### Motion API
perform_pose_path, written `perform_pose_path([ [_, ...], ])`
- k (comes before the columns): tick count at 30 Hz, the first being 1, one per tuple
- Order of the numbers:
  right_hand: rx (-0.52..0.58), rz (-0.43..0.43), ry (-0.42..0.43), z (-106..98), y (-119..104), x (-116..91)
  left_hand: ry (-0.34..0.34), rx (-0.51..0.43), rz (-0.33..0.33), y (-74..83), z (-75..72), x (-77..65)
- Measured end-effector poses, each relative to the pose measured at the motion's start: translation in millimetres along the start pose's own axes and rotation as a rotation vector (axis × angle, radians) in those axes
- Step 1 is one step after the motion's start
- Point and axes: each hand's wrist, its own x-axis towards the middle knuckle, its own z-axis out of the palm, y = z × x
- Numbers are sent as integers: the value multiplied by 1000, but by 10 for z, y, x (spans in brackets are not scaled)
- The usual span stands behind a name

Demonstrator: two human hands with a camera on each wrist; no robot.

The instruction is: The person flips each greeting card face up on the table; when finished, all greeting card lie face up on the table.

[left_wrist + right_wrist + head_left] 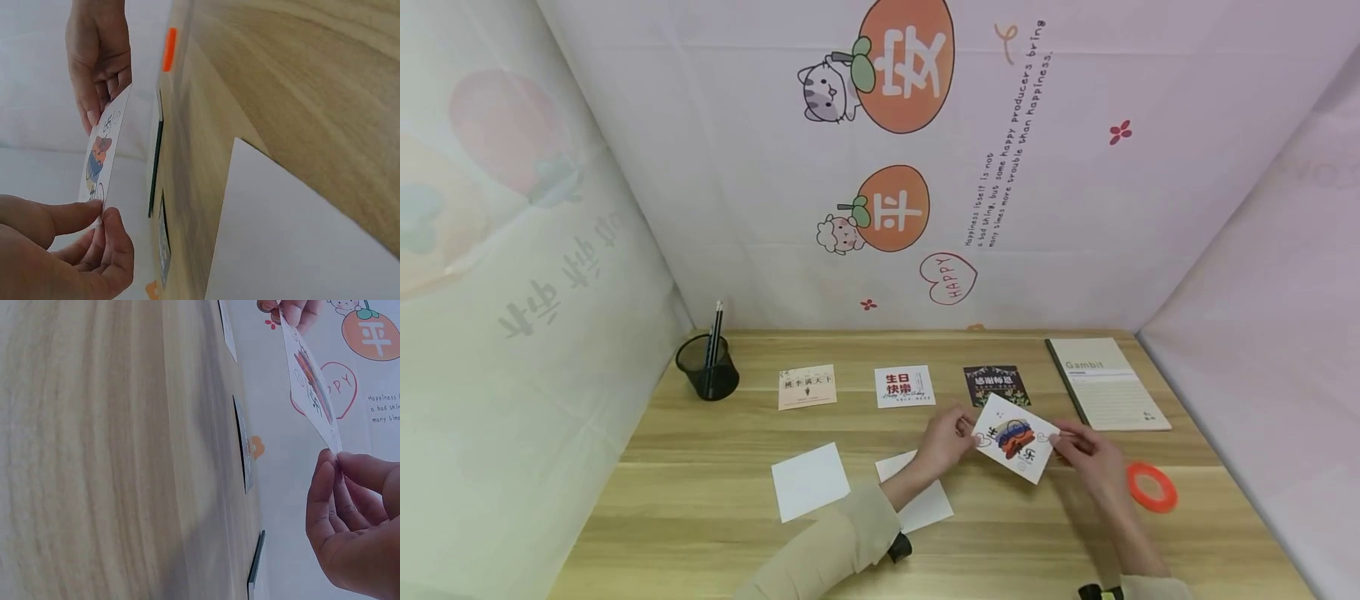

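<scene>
A white card (pixel 1017 437) with a colourful painted patch, dark Chinese characters and small heart drawings is held up above the table, tilted. My left hand (pixel 949 435) pinches its left edge between thumb and fingers. On the opposite edge, my right hand (pixel 1093 458) grips it the same way, as the right wrist view shows with the thumb and fingertips (pixel 338 461) meeting at the card's corner. Beneath my left forearm lies a blank white card (pixel 925 504), partly covered. Just behind the held card is a dark printed card (pixel 996 384).
Another blank white card (pixel 810 482) lies to the left. Along the back are a beige printed card (pixel 807 387), a "Happy Birthday" card (pixel 904 387) and a notebook (pixel 1108 383). A black mesh pen holder (pixel 715 377) stands back left; an orange-red ring (pixel 1167 489) lies right.
</scene>
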Motion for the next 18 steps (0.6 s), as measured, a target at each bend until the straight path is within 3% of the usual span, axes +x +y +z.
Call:
perform_pose_path([
  [7, -92, 33, 10, 36, 18, 42, 20, 149, 49, -30, 76, -35],
  [13, -194, 86, 19, 52, 58, 99, -3, 322, 90, -30, 130, -51],
  [18, -316, 76, 20, 63, 114, 152, -34, 331, 66, -39, 202, -62],
])
